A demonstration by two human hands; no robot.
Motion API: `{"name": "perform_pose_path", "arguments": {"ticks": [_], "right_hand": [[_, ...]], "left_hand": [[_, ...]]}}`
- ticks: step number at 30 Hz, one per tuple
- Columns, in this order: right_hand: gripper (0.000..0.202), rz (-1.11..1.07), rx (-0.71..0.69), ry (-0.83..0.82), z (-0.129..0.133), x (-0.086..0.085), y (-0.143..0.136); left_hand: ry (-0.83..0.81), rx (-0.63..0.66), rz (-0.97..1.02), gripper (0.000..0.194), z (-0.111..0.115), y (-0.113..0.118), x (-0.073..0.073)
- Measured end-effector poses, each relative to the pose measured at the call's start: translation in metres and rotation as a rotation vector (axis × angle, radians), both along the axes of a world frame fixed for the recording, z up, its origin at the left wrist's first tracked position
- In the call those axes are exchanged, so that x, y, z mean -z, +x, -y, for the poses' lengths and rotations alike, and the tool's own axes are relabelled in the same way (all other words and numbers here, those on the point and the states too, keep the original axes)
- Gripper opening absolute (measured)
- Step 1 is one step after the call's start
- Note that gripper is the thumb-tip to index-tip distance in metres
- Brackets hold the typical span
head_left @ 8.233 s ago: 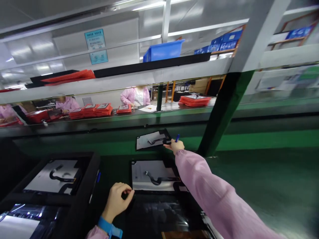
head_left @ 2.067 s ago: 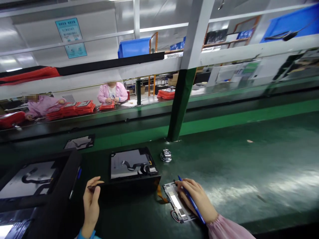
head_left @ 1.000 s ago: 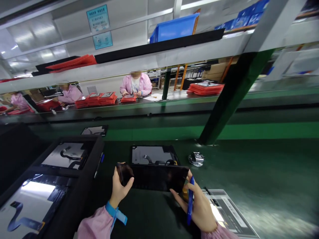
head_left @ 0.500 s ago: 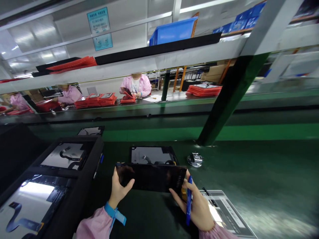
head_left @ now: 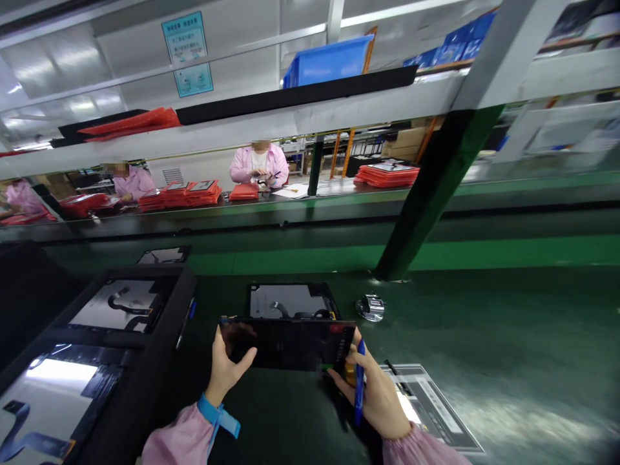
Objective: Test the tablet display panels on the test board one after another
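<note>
A dark, glossy screen panel (head_left: 290,345) is held tilted above the green bench, its shiny face toward me. My left hand (head_left: 227,369) grips its left end, thumb on the face. At the right end my right hand (head_left: 375,391) holds the same panel, with a blue pen (head_left: 359,384) tucked between its fingers. Something yellow shows by the right fingers, too hidden to name. Just behind, a screen panel with a grey back and a ribbon cable (head_left: 290,300) lies on the bench, partly covered by the held one.
A black foam tray (head_left: 159,352) with grey-backed panels stands at left. A shiny metal object (head_left: 371,307) lies behind my right hand, and a flat framed sheet (head_left: 436,403) lies at right. A green post (head_left: 436,200) rises from the bench. People in pink sit across, beside red stacks (head_left: 387,174).
The view has shifted slightly, so most things sit a little further left. Both hands keep hold of the panel, whose tilt has changed slightly. The person across has moved their hands.
</note>
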State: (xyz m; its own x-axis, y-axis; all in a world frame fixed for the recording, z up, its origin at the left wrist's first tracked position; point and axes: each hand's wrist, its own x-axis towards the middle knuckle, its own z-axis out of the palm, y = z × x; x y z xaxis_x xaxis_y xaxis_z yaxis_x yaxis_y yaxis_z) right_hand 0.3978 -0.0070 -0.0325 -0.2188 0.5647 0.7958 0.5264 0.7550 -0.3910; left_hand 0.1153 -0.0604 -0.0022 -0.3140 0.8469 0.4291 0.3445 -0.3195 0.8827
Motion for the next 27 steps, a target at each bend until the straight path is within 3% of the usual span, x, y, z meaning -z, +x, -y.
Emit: {"name": "perform_pose_path", "arguments": {"ticks": [11, 17, 19, 23, 27], "right_hand": [[0.026, -0.05, -0.07, -0.091, -0.001, 0.005, 0.002], [0.027, -0.062, -0.076, -0.103, 0.001, -0.001, 0.0], [0.028, -0.07, -0.081, -0.122, 0.003, -0.003, 0.0], [0.034, -0.112, -0.082, -0.206, 0.007, -0.007, 0.001], [0.033, -0.234, -0.097, -0.326, -0.002, -0.022, -0.002]], "left_hand": [[-0.021, 0.004, -0.017, 0.044, 0.001, 0.002, -0.008], [-0.046, 0.015, -0.006, 0.035, 0.0, 0.004, -0.01], [-0.057, 0.005, 0.019, 0.041, 0.0, 0.003, -0.006], [-0.076, -0.027, 0.139, 0.077, -0.001, -0.001, -0.001], [-0.174, 0.115, 0.301, 0.086, -0.01, -0.003, -0.015]]}}
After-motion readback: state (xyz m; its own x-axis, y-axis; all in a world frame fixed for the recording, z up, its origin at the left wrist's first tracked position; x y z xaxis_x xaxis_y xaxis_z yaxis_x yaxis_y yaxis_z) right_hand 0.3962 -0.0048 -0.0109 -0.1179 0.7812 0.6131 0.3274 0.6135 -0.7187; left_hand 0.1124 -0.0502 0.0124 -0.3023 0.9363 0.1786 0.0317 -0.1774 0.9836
